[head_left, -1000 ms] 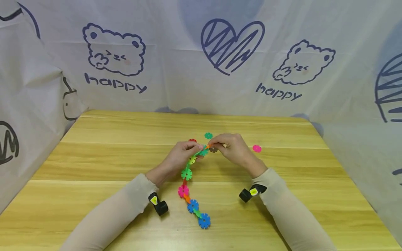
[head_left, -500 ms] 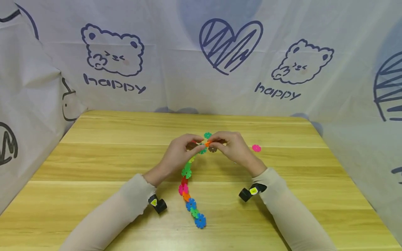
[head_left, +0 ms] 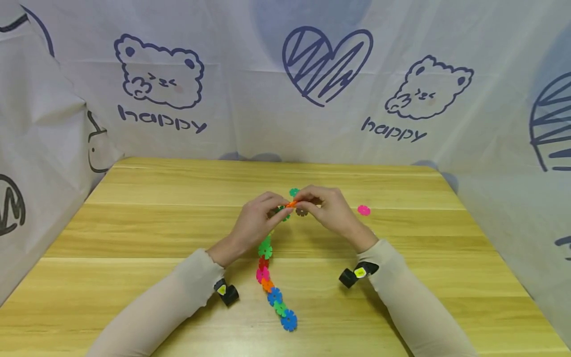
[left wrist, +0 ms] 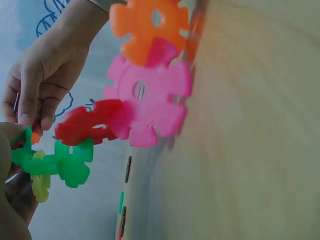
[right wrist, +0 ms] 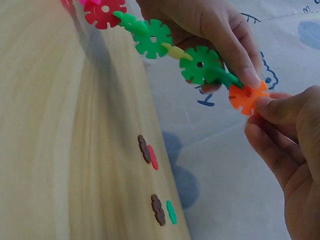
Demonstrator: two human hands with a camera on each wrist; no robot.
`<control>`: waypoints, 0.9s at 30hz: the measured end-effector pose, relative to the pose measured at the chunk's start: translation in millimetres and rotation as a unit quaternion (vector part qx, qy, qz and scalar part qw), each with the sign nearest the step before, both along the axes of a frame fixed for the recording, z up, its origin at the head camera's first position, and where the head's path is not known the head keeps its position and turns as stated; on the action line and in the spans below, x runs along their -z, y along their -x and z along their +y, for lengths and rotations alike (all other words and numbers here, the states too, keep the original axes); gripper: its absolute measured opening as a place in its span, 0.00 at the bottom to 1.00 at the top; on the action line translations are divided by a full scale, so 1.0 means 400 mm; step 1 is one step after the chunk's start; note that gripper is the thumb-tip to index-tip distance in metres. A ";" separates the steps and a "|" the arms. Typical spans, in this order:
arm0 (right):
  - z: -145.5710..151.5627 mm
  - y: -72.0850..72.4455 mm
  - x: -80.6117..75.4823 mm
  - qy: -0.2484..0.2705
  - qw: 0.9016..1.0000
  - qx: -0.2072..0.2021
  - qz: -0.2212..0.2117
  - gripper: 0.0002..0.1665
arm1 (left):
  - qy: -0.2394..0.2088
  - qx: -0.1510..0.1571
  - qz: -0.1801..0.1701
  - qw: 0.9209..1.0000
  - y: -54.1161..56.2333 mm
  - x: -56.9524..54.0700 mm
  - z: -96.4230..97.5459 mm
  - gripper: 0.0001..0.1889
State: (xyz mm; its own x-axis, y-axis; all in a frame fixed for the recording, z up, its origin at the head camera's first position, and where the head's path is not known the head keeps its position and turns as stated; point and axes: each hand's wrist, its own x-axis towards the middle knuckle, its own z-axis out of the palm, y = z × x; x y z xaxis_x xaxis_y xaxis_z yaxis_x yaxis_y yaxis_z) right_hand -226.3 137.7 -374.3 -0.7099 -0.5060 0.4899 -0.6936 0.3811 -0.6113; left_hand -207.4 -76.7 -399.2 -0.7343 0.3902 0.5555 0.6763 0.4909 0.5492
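Note:
A chain of flower-shaped plastic snowflake discs in blue, green, orange, pink, red and yellow hangs from my left hand toward the front of the table. In the right wrist view, the left thumb presses at the chain's upper end, where a dark green disc meets an orange disc. My right hand pinches that orange disc between thumb and fingers. Both hands' fingertips nearly meet over it. The left wrist view shows the chain's pink disc up close, with the left hand at the edge.
On the wooden table, a loose green disc and a brown disc lie behind and below the hands. A pink disc lies to the right. Another brown disc and a red disc show in the right wrist view.
The left hand has shifted its grip up to the chain's end by the orange disc. The right hand has moved slightly left with the orange disc; the chain's lower end sways.

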 end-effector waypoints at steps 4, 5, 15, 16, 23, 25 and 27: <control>0.020 0.004 -0.006 -0.011 0.999 0.030 0.010 0.06 | 0.005 -0.001 0.020 1.000 0.002 0.002 0.000 0.08; 0.026 0.005 -0.007 -0.015 0.999 0.040 0.011 0.05 | 0.006 -0.002 0.023 1.000 0.002 0.003 -0.001 0.09; 0.115 0.011 0.017 -0.085 0.991 0.072 -0.069 0.10 | 0.013 -0.005 0.024 1.000 0.000 0.001 -0.003 0.08; 0.125 0.011 0.020 -0.094 0.990 0.073 -0.077 0.11 | 0.012 -0.005 0.023 1.000 0.000 0.001 -0.003 0.08; 0.175 0.016 0.045 -0.137 0.981 0.069 -0.119 0.13 | 0.012 -0.005 0.016 1.000 0.003 0.003 -0.005 0.09; 0.187 0.020 0.054 -0.149 0.979 0.067 -0.124 0.13 | 0.014 -0.006 0.017 1.000 0.004 0.003 -0.005 0.09; 0.198 0.024 0.059 -0.166 0.975 0.071 -0.132 0.14 | 0.015 -0.006 0.017 1.000 0.005 0.004 -0.005 0.09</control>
